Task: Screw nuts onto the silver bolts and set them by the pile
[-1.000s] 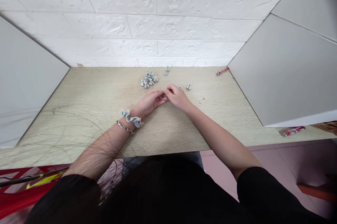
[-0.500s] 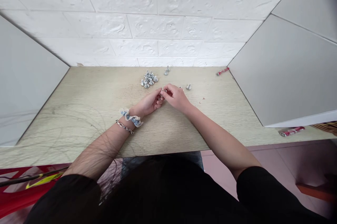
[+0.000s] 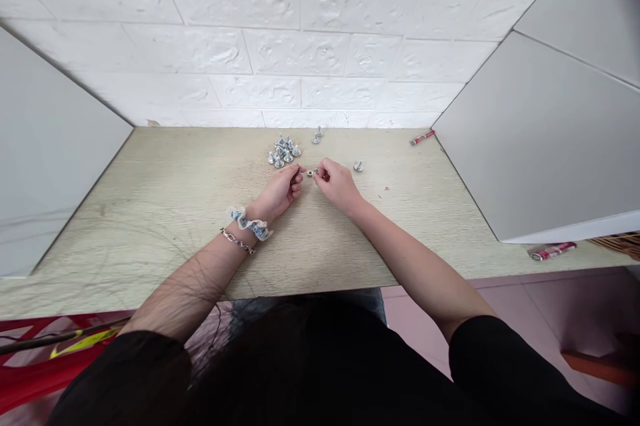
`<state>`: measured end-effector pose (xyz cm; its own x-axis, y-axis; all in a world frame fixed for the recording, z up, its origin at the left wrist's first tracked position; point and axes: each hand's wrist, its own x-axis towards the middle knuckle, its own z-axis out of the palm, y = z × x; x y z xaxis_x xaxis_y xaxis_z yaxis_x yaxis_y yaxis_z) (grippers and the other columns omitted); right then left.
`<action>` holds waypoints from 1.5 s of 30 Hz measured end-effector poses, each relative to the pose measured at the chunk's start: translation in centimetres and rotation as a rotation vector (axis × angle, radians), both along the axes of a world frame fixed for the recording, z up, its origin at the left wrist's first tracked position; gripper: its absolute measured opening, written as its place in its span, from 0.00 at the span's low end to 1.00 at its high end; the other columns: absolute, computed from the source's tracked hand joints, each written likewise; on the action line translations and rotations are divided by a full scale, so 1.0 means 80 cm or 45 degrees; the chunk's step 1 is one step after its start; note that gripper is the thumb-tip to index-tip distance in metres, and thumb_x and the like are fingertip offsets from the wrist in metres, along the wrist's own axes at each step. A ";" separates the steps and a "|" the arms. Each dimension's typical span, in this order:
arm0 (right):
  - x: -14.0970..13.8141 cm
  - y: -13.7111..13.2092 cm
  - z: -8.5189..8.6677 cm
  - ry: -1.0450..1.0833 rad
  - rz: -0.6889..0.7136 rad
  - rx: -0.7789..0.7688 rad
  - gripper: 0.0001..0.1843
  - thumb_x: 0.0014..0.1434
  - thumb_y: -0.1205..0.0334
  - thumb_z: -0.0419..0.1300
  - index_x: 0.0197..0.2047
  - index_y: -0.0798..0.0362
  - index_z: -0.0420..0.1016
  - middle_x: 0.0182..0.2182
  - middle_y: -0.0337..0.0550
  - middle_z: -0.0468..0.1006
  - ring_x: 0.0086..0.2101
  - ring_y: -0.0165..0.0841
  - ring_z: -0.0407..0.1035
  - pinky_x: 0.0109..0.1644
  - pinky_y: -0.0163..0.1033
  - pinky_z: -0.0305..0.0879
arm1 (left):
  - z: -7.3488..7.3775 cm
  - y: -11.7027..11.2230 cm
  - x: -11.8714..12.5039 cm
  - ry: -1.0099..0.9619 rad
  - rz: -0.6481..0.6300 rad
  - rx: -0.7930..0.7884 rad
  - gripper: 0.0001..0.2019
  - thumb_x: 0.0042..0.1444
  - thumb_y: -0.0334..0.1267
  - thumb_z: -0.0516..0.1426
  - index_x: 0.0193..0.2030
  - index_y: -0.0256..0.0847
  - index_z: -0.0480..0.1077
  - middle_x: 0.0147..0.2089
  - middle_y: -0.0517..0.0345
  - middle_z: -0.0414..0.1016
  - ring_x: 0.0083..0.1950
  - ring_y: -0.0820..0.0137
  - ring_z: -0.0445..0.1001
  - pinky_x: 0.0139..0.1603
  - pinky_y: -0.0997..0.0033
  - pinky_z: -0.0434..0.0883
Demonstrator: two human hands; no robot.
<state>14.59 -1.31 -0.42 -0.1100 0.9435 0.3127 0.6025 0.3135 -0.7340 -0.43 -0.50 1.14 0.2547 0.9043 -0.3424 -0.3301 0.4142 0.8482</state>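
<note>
My left hand (image 3: 285,191) is closed, fingers curled in and thumb along the top; a bit of shiny metal (image 3: 299,176) shows at the fingertips, too small to make out. Just right of it, my right hand (image 3: 340,186) pinches a small metal nut (image 3: 316,173) between thumb and forefinger. A ring-shaped nut (image 3: 309,173) sits in the gap between the hands; whether it touches the table I cannot tell. Behind my left hand is a pile of silver screws with wide round heads (image 3: 283,150). One more such screw (image 3: 359,166) stands right of my right hand.
Two more screws (image 3: 316,138) stand near the white brick wall (image 3: 273,49). A red marker-like tube (image 3: 423,137) lies at the right panel (image 3: 565,139), another red tube (image 3: 553,251) near the table's front edge. A grey panel (image 3: 55,166) bounds the left.
My hands, which were together at the fingertips, have drawn a little apart. Small metal nuts now show in the gap between them. The screw pile has stayed put.
</note>
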 end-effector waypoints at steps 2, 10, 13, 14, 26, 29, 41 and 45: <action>-0.002 -0.002 0.000 0.011 -0.019 -0.042 0.04 0.56 0.64 0.53 0.29 0.50 0.60 0.26 0.37 0.69 0.29 0.31 0.62 0.38 0.36 0.57 | 0.001 -0.001 0.000 0.008 -0.003 0.003 0.08 0.60 0.36 0.55 0.32 0.36 0.68 0.21 0.67 0.58 0.17 0.84 0.54 0.17 0.83 0.53; -0.002 -0.003 -0.007 -0.056 0.104 -0.127 0.13 0.61 0.65 0.50 0.47 0.51 0.71 0.42 0.44 0.79 0.42 0.35 0.71 0.47 0.39 0.60 | -0.002 0.001 0.002 -0.007 0.008 0.016 0.08 0.61 0.35 0.52 0.31 0.36 0.67 0.22 0.67 0.59 0.18 0.83 0.55 0.17 0.82 0.54; -0.002 -0.004 -0.008 -0.153 0.102 -0.147 0.11 0.62 0.64 0.50 0.43 0.51 0.72 0.41 0.43 0.79 0.40 0.36 0.71 0.44 0.39 0.60 | -0.002 0.000 0.001 0.020 0.005 0.050 0.07 0.60 0.36 0.54 0.31 0.37 0.66 0.22 0.67 0.58 0.18 0.83 0.55 0.18 0.82 0.55; -0.002 -0.005 -0.007 -0.172 0.093 -0.150 0.11 0.62 0.64 0.50 0.43 0.51 0.72 0.39 0.43 0.79 0.39 0.36 0.70 0.43 0.39 0.60 | -0.002 -0.001 0.001 0.043 0.002 0.074 0.07 0.59 0.37 0.55 0.31 0.38 0.66 0.22 0.67 0.58 0.18 0.82 0.55 0.18 0.81 0.55; -0.001 -0.008 0.004 -0.366 0.161 -0.153 0.08 0.60 0.65 0.52 0.36 0.51 0.73 0.33 0.42 0.78 0.32 0.34 0.67 0.35 0.37 0.54 | -0.004 0.008 -0.004 0.833 -0.050 0.702 0.09 0.57 0.35 0.55 0.26 0.40 0.70 0.23 0.62 0.65 0.27 0.72 0.62 0.31 0.73 0.59; 0.000 -0.010 0.008 -0.383 0.173 -0.180 0.08 0.59 0.65 0.53 0.36 0.52 0.73 0.31 0.41 0.77 0.31 0.33 0.67 0.36 0.37 0.54 | -0.002 0.015 -0.014 1.104 -0.075 0.896 0.08 0.53 0.29 0.57 0.24 0.40 0.70 0.26 0.59 0.69 0.31 0.70 0.65 0.36 0.71 0.59; -0.001 -0.011 0.009 -0.472 0.226 -0.173 0.10 0.62 0.65 0.51 0.40 0.53 0.74 0.36 0.45 0.79 0.35 0.36 0.68 0.37 0.38 0.55 | -0.016 0.011 -0.022 1.461 -0.425 1.251 0.07 0.56 0.30 0.54 0.31 0.40 0.72 0.32 0.55 0.66 0.36 0.65 0.67 0.43 0.67 0.64; 0.002 -0.011 0.008 -0.464 0.262 -0.197 0.12 0.64 0.66 0.48 0.42 0.54 0.73 0.37 0.45 0.79 0.36 0.35 0.69 0.38 0.37 0.56 | -0.012 0.009 -0.023 1.588 -0.482 1.251 0.08 0.59 0.32 0.52 0.36 0.38 0.72 0.35 0.54 0.68 0.39 0.65 0.69 0.45 0.65 0.67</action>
<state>14.72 -2.16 0.19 -0.3775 0.9229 0.0753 0.7669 0.3572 -0.5332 -2.25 0.23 0.17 0.5228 0.8405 0.1426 0.7127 -0.5227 0.4679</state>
